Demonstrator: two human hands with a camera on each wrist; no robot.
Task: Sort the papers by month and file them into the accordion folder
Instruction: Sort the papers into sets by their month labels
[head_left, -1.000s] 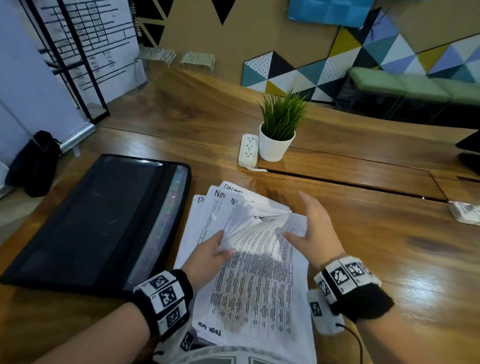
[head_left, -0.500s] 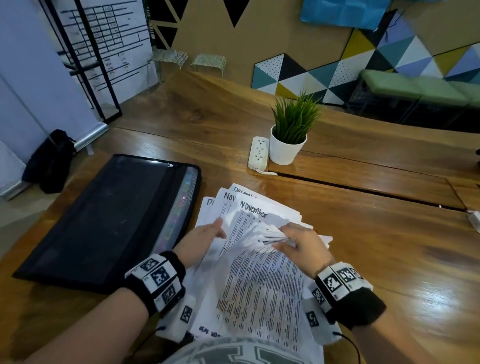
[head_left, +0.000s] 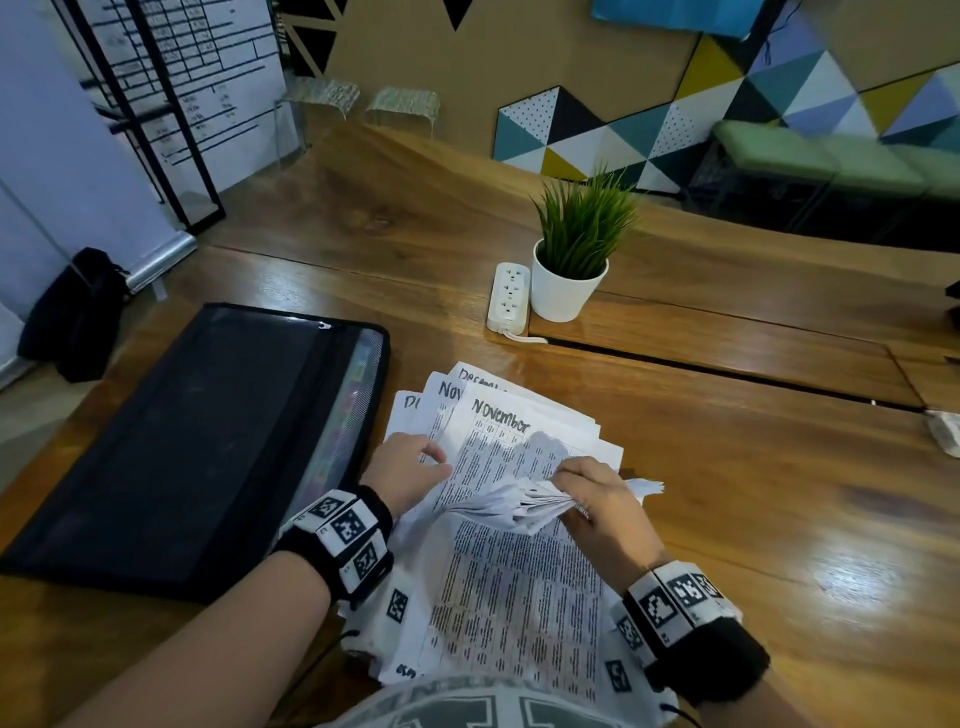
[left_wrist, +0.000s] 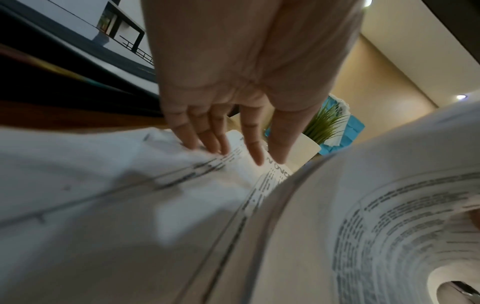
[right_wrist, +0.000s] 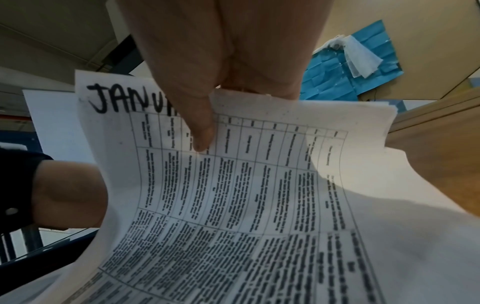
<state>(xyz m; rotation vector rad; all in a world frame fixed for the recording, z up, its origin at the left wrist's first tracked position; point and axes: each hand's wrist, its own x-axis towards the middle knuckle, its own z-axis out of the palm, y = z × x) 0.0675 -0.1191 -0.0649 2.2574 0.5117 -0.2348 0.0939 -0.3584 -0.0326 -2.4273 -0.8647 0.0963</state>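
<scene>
A loose stack of printed papers (head_left: 514, 587) lies on the wooden table (head_left: 753, 493) in front of me; the top flat sheet reads "November" (head_left: 498, 418). My right hand (head_left: 597, 499) grips a bent-back bundle of sheets (head_left: 514, 506) by its top edge; in the right wrist view its thumb (right_wrist: 200, 127) presses on a sheet headed "JANU…" (right_wrist: 233, 185). My left hand (head_left: 410, 467) rests with straight fingers (left_wrist: 207, 142) on the left part of the stack. The black accordion folder (head_left: 182, 441) lies flat to the left, coloured tabs showing along its right edge.
A white pot with a green plant (head_left: 571, 260) and a white power strip (head_left: 510, 299) stand beyond the papers. A crumpled white object (head_left: 945, 431) sits at the table's right edge. A black bag (head_left: 78, 312) is on the floor at left.
My right hand went from open beside the stack to gripping the lifted bundle, taking it over from the left hand. The left hand now lies flat on the stack's left side.
</scene>
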